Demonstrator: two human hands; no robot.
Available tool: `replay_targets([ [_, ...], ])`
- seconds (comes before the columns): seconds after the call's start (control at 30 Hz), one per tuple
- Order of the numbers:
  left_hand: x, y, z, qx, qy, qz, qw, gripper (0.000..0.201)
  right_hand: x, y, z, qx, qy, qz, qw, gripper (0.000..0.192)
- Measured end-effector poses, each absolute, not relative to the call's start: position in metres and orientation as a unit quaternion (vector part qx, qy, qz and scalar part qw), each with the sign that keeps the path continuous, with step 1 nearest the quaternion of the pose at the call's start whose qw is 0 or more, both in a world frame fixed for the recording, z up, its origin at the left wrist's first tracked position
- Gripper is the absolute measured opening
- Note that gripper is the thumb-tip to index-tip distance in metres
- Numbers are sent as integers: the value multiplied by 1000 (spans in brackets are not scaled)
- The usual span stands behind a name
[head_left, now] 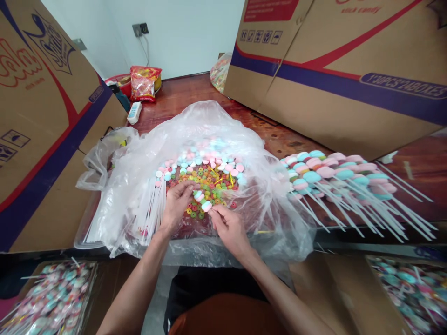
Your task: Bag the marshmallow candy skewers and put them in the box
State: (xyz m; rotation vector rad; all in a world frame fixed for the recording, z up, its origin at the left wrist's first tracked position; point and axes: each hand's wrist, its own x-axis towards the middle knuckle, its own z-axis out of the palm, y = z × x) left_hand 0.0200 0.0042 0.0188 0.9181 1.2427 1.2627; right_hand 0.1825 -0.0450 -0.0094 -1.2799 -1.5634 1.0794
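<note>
Two bare hands are at work near the middle of the front edge of the bench (pixel 178 90). The left hand (pixel 177 202) pinches the upper end of one candy (pixel 202 201) between its fingertips, and the right hand (pixel 228 230) pinches the lower end. This candy is a short row of pink, blue and white pieces with green between them; it is tilted, and it is held above the loose rings (pixel 206 179). The rings are yellow, green, orange and red. Behind them, toward the far edge, lie many pastel drops (pixel 228 166), partly covered by the clear plastic (pixel 206 116). To the left of the left hand, white sticks (pixel 152 207) lie side by side, also partly under the plastic. Toward the right edge, a pile of lollies (pixel 342 174) rests, its sticks pointing to the front right corner. A red packet (pixel 145 83) is at the far left corner, with a small white box (pixel 134 113) near it. Below the front edge, one carton (pixel 59 298) at the left is filled with similar lollies.
</note>
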Motion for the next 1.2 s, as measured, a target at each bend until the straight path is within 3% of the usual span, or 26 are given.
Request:
replay_targets([
  [0.27, 21, -2, 19, 375, 515, 534, 556, 34, 181, -42, -9, -514, -618, 431, 410, 32],
  [0.47, 27, -4, 9, 316, 508, 533, 598, 57, 178, -45, -14, -511, -616, 401, 445, 28],
  [0.77, 47, -14, 8, 358, 483, 504, 620, 52, 168, -50, -10, -541, -577, 405, 459, 32],
  [0.93, 37, 9, 18, 433, 525, 496, 539, 39, 175, -41, -4, -525, -548, 441, 480, 35],
  [1.03, 15, 40, 23, 527, 625, 456, 351, 19, 178, -40, -4, -516, -546, 446, 486, 35],
  [1.1, -1, 62, 24, 575, 689, 385, 213, 16, 179, -42, -6, -525, -543, 444, 483, 35],
  [1.2, -13, 86, 22, 601, 715, 313, 172, 9, 177, -45, -9, -527, -549, 440, 477, 34],
])
